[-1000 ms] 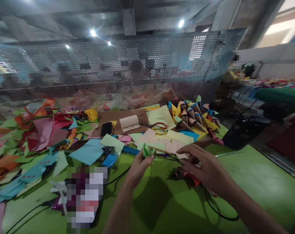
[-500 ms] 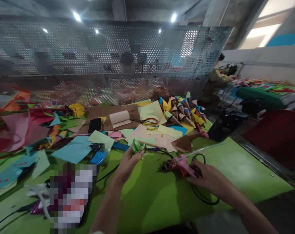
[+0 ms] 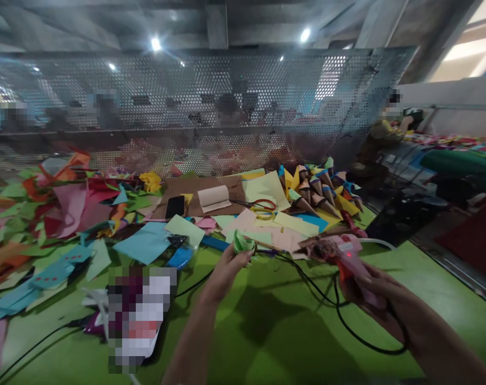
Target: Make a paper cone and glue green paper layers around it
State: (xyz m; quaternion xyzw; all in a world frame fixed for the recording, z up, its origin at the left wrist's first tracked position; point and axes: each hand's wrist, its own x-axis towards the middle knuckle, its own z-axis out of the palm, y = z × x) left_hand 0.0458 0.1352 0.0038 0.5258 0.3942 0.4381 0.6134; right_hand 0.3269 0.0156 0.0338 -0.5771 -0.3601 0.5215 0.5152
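**Green craft bench: the glue gun is now up in the right hand**

A green bench [image 3: 291,342] strewn with coloured paper offcuts runs up to a perforated metal screen [image 3: 227,107], with blurred people behind it. Half a second ago the pink hot-glue gun [image 3: 343,254] lay on the bench with the right hand at its handle. Now the right hand [image 3: 381,299] is clenched round that handle and holds the gun raised to the right of the green paper curl [image 3: 243,243]. The nozzle points toward the curl but does not touch it. The left hand [image 3: 227,270] pinches the curl at its fingertips, as it did before, so tool and piece are both in hand and facing each other.

Counted:
- one curl
- one glue gun
- one black cable [image 3: 323,291], sagging below and right of the curl
- one pair of scissors [image 3: 263,207], beyond the curl
- one black phone [image 3: 174,206], beyond and left of the curl
- roughly a dozen paper cones [image 3: 315,190], beyond and right of the curl, too crowded to count exactly
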